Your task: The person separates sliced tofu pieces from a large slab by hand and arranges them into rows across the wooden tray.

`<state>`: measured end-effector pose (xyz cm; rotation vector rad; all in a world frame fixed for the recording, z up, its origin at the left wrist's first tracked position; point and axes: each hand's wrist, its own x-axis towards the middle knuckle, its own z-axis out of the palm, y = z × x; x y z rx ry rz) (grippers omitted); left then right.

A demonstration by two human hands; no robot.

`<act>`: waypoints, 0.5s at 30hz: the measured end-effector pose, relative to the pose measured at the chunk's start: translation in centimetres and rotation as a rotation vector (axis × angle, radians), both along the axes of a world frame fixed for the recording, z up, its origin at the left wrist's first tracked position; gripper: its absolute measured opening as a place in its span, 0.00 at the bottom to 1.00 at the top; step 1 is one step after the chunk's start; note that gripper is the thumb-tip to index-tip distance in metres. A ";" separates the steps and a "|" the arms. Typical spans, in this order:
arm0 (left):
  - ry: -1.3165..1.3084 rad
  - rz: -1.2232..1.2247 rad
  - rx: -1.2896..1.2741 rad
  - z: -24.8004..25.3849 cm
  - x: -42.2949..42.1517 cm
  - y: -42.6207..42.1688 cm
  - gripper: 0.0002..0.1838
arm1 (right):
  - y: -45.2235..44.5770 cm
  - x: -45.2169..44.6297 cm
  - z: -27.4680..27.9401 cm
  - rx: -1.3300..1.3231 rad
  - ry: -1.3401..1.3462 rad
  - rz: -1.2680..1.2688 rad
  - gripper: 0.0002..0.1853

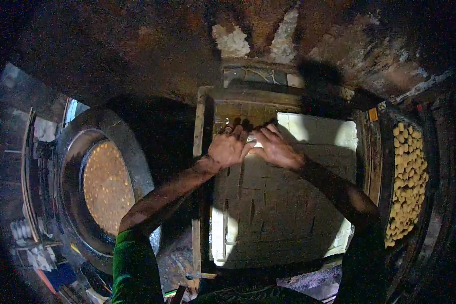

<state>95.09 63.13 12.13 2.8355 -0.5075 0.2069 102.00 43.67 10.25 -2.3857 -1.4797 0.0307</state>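
A large, flat white slab (pixel 289 202), scored with cut lines into blocks, lies on a wooden-framed board. It looks like a soft curd or dough; I cannot tell which. At its far left corner my left hand (pixel 228 148) and my right hand (pixel 276 148) meet around a small white block (pixel 256 142). The left thumb and the right hand's fingers press against the block from either side. Both hands are closed in on it, though the fingertips are partly hidden. Bare wood of the board (pixel 233 109) shows just beyond my fingers.
To my left sits a wide round pan (pixel 76 167) of brownish liquid with many light pieces floating in it (pixel 106 185). On the right, a long tray holds a heap of yellowish chunks (pixel 406 182). A stained wall (pixel 177 55) rises behind the board.
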 end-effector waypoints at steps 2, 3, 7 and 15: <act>-0.346 -0.038 -0.057 -0.3 0.1 0.2 0.32 | 0.0 0.3 -1.0 0.011 -0.047 -0.018 0.26; -0.011 0.004 -0.037 0.7 0.2 0.3 0.33 | 0.0 0.6 -1.6 0.091 0.286 -0.074 0.29; 0.391 0.034 -0.066 1.9 1.2 0.3 0.35 | 0.8 2.5 -1.9 0.120 0.779 -0.080 0.35; -0.165 -0.021 0.137 -0.9 -1.4 -0.5 0.36 | -0.9 0.2 1.2 0.050 -0.072 0.059 0.32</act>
